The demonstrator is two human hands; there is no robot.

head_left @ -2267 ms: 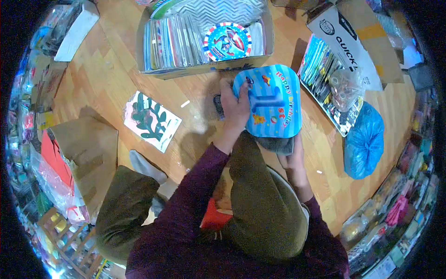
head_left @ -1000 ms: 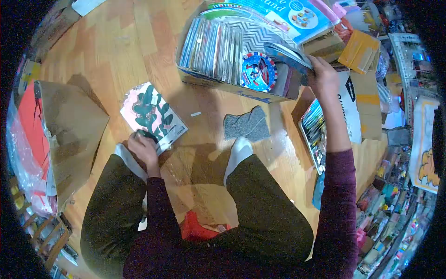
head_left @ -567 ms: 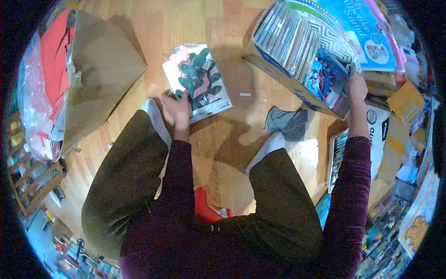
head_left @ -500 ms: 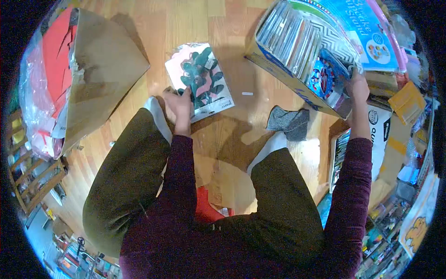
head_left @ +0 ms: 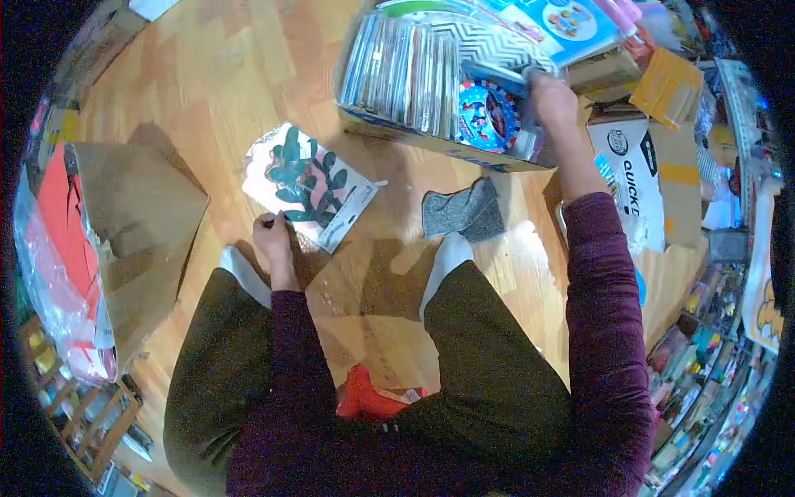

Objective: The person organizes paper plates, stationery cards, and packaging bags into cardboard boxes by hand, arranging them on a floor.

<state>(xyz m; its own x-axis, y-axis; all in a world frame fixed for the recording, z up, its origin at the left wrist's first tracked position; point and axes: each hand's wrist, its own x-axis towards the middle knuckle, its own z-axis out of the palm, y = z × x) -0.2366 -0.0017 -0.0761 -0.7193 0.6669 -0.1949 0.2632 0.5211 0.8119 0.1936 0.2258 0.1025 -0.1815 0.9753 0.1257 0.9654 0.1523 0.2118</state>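
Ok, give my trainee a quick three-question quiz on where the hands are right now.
1. True or false: the left hand grips the grey cloth.
2. The right hand reaches into: A) the cardboard box of packets, B) the brown paper bag.
3. What lies at the left hand's fingertips?

Key: 1 false; 2 A; 3 the leaf-print packet, on the wooden floor.
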